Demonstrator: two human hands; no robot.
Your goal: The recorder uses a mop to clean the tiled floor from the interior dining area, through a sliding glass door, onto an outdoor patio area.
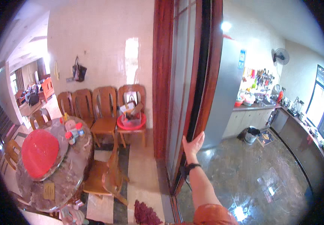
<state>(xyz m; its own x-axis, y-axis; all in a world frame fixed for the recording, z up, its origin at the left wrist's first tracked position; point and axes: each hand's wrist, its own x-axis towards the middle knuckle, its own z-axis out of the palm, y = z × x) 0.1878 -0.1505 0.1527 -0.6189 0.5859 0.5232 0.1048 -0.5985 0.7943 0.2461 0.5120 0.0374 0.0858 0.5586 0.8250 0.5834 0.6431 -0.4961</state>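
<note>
My right hand [193, 143], with a black band at the wrist, grips the edge of a reddish wooden door frame [202, 112] with glass panels, its thumb on the left side and fingers on the right. A blurred pale shape lies at the bottom left edge, below the table; I cannot tell whether it is my left hand. Nearby, a round marble-patterned table [74, 166] holds a large red cover [40, 154], several red-capped containers [70, 138] and a tan slotted mat [49, 191].
Wooden chairs [105, 128] line the wall, one bearing a red tray [131, 125]; another chair [97, 175] stands beside the table. A dark red mat [146, 213] lies by the threshold. Beyond the door are a tall refrigerator [221, 92], a bin [251, 136] and a kitchen counter [299, 123].
</note>
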